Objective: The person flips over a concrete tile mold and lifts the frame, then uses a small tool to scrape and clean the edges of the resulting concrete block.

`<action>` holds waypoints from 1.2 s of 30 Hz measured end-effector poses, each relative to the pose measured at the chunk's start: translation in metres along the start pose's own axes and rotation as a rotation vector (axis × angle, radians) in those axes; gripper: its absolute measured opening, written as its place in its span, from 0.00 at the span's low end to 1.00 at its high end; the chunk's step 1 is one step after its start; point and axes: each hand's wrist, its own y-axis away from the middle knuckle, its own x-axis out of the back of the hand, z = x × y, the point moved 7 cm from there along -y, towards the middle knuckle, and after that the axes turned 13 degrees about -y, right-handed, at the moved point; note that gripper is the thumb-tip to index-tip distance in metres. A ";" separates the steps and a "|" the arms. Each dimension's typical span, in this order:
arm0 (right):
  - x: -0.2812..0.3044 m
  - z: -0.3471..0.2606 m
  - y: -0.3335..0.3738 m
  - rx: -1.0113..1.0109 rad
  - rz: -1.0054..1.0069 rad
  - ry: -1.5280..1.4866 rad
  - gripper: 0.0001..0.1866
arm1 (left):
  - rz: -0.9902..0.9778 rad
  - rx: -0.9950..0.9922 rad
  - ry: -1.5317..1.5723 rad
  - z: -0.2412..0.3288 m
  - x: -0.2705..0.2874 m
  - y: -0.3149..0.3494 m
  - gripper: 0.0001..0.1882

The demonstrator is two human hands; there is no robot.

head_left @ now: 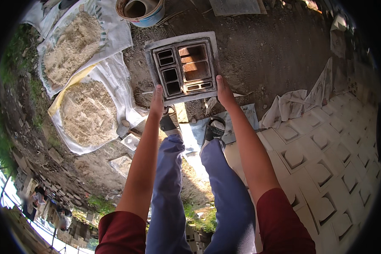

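Observation:
Out in front of me I hold a square grey mould [181,40] with a thick rim and inner bars splitting it into several rectangular openings. My left hand [157,102] presses on its near left corner, fingers mostly hidden along the side. Gripping the opposite edge, my right hand [225,92] has its thumb up along the rim. The openings on the left look dark; the larger ones on the right show a sunlit reddish-brown surface. Below the mould are my sandalled feet, with a grey-blue sheet [244,120] by the right one.
Two heaps of pale sandy powder [89,111] lie on white sacks [122,84] to the left. A bucket [146,20] stands at the far side. Rows of pale blocks with square recesses [294,158] cover the right, bordered by crumpled cloth [290,108]. People are at the lower left.

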 end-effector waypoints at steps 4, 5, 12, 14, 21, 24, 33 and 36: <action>-0.006 -0.015 0.005 0.111 0.007 -0.008 0.39 | 0.028 0.160 0.053 -0.020 0.012 -0.004 0.55; -0.001 -0.012 0.004 0.114 0.009 -0.025 0.39 | -0.092 0.110 0.144 -0.019 0.003 -0.005 0.56; 0.008 0.013 0.008 0.071 -0.082 -0.087 0.51 | -0.080 0.038 0.188 -0.023 0.011 -0.010 0.55; 0.022 0.035 0.008 0.004 0.000 -0.081 0.53 | -0.096 -0.001 0.239 -0.014 -0.014 -0.003 0.54; -0.006 0.068 0.006 -0.209 -0.147 -0.520 0.42 | 0.043 -0.171 0.014 0.001 0.010 -0.007 0.58; -0.008 0.066 0.011 -0.054 -0.083 -0.490 0.37 | 0.051 -0.170 0.001 0.003 0.007 0.004 0.60; -0.008 0.066 0.004 0.014 0.046 -0.501 0.30 | 0.120 -0.135 -0.037 -0.006 0.013 0.001 0.58; -0.003 0.070 0.004 0.033 0.065 -0.505 0.33 | 0.052 -0.306 0.026 0.012 -0.005 0.017 0.54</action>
